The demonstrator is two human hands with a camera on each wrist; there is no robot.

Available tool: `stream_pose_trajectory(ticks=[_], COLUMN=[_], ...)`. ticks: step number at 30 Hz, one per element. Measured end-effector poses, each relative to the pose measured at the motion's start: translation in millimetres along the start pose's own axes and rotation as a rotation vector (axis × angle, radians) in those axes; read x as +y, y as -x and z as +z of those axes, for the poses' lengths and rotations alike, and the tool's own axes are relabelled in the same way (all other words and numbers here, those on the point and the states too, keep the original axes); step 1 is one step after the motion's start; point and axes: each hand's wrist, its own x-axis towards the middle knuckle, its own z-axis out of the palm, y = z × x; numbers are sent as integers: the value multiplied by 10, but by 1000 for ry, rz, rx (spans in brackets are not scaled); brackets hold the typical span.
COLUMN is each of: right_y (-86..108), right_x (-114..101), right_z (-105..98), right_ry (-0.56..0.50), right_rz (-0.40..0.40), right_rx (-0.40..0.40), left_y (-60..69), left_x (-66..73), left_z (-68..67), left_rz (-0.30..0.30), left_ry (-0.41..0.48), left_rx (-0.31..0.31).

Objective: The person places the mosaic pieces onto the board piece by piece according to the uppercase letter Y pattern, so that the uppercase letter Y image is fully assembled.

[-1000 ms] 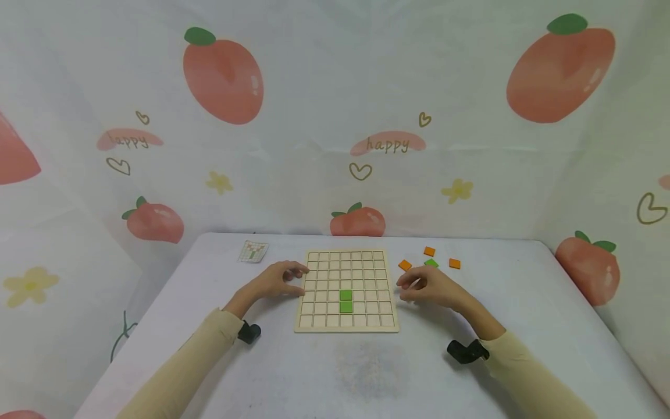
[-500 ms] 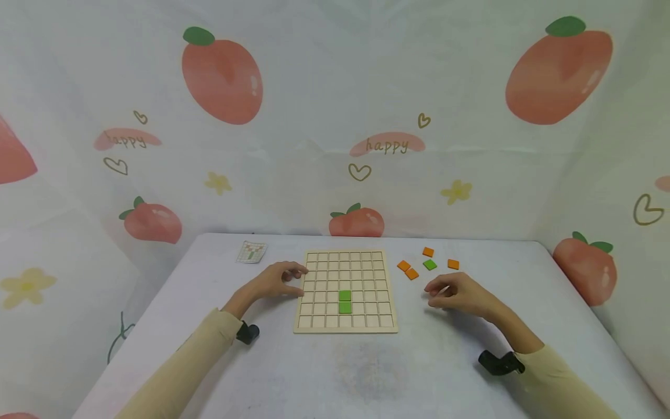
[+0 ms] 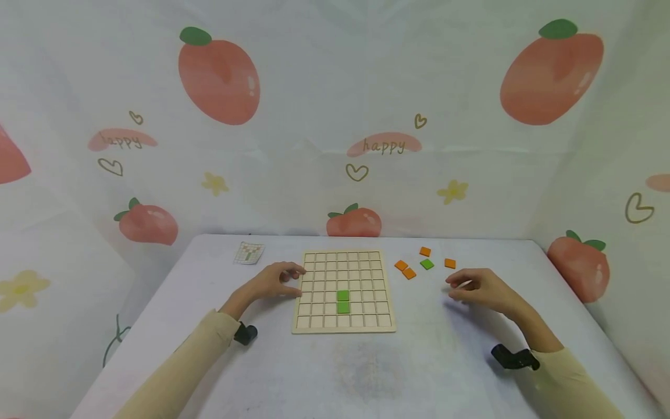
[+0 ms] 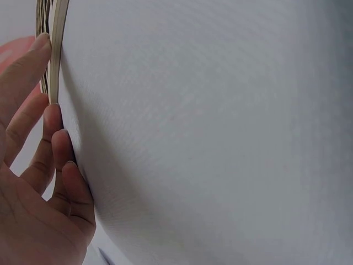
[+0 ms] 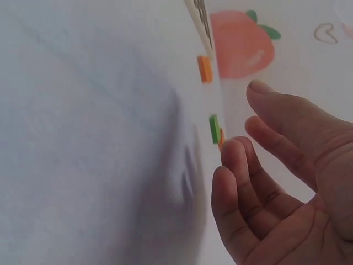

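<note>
A wooden grid board point(image 3: 320, 291) lies on the table, with two green tiles point(image 3: 342, 301) one above the other in its lower middle. The left hand point(image 3: 272, 281) touches the board's left edge with thumb and fingertips; in the left wrist view its fingers point(image 4: 52, 118) rest at the board's side point(image 4: 57, 49). To the right of the loose tiles, the right hand point(image 3: 484, 287) hovers above the table with loosely bent fingers and holds nothing. In the right wrist view an orange tile point(image 5: 204, 69) and a green tile point(image 5: 214, 128) lie beyond the right hand point(image 5: 287, 182).
Several orange tiles point(image 3: 409, 273) and one green tile point(image 3: 427, 264) lie right of the board. A small card with a printed grid point(image 3: 249, 253) is at the table's back left. Behind the table point(image 3: 293, 378) hangs a patterned cloth point(image 3: 293, 192).
The right hand has moved right, away from the board and tiles, uncovering an orange tile. The left hand stays at the board's edge, and the head view has shifted slightly.
</note>
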Motion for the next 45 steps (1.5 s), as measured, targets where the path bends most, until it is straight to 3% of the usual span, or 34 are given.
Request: stream_pose_trajectory(ticks=[7,12,30,38,45], right_y=[-59,-147,-587,-706,-756], right_x=[83,127,162,139,143], right_z=[-111,-133,0,106,157], right_ry=[2,20,86,118,137], right_rz=[26,17,-61,3,4], right_rx=[57,87,101,126,146], left_y=[5,-14,-38,-24,-30], left_x=[10,-8,-16,-16,-13], left_z=[-27,-32,-33,-18,-1], left_rz=[33,20,13,12,13], left_ry=[-11,-16,-28,-19,-8], left_rx=[0,0,-4,-9,-8])
